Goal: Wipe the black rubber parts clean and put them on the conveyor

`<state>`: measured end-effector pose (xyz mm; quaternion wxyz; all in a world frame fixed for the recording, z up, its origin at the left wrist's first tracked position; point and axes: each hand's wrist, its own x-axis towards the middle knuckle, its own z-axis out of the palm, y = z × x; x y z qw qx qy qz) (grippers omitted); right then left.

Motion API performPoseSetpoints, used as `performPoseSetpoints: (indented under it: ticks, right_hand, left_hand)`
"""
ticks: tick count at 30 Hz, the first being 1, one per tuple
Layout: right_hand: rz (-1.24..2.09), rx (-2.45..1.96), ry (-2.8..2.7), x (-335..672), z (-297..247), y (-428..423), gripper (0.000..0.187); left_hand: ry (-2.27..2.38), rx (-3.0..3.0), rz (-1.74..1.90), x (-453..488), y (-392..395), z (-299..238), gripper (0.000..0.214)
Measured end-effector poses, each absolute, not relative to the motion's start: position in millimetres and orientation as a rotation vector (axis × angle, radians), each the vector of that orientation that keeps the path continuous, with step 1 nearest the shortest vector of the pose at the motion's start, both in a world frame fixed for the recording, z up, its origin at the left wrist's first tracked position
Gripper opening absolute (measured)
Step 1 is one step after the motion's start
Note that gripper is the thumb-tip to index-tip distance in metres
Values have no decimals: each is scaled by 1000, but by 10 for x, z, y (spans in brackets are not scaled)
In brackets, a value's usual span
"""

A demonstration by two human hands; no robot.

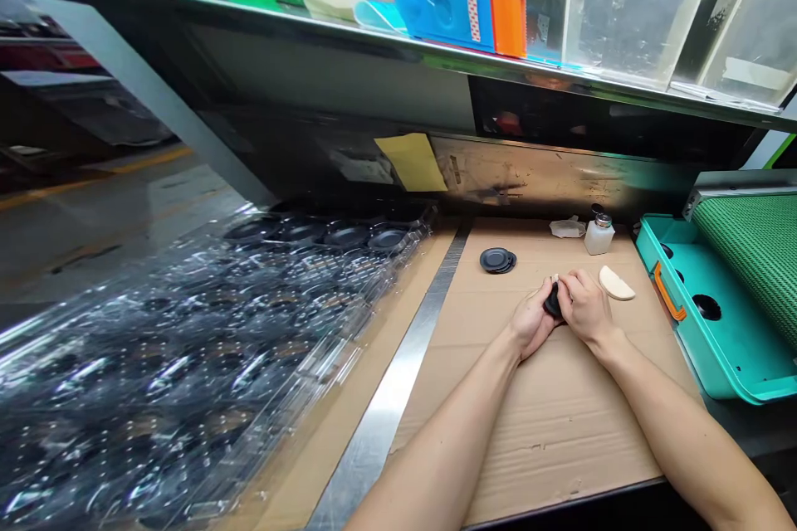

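Note:
Over the cardboard-covered table, my left hand (533,321) is closed round a small black plastic part (552,301), probably a disc like those lying nearby. My right hand (584,304) is pressed against my left, its fingers curled in on the same part. Fingers hide most of its shape. A tiny pale spot shows where the fingertips meet; I cannot tell what it is. Beyond my left hand lie a few stacked black discs (496,260). Close to my right hand is a cream half-round pad (617,283).
Clear plastic trays (336,348) with black round parts fill the left side. A metal strip (398,382) crosses the cardboard (548,423). At the back stands a small pump bottle (598,236). A teal bin (722,365) and green conveyor belt (753,241) are right.

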<state>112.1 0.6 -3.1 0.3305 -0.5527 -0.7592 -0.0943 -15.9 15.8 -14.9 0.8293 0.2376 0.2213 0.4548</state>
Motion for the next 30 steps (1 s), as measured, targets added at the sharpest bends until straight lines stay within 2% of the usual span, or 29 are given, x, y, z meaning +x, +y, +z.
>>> performPoseSetpoints:
  ticks: [9,15,22,26,30]
  right_hand:
    - [-249,-1425,-1975,1066,-102,-19,25]
    - [-135,-1335,-1980,868,-133,-137,18]
    - [-278,-1421,-1974,911,-99,-155,19]
    - [-299,-1324,-2101,910,-99,-128,16]
    - [-352,-1472,-1973,958,-103,-91,14]
  left_hand:
    - [443,440,994,-177,201,-150,29]
    - [481,403,972,-192,197,-116,35]
    - [423,371,963,-196,201,-123,38]
    - [435,358,939,-207,202,-121,39]
    - [434,390,958,-200,188,-101,42]
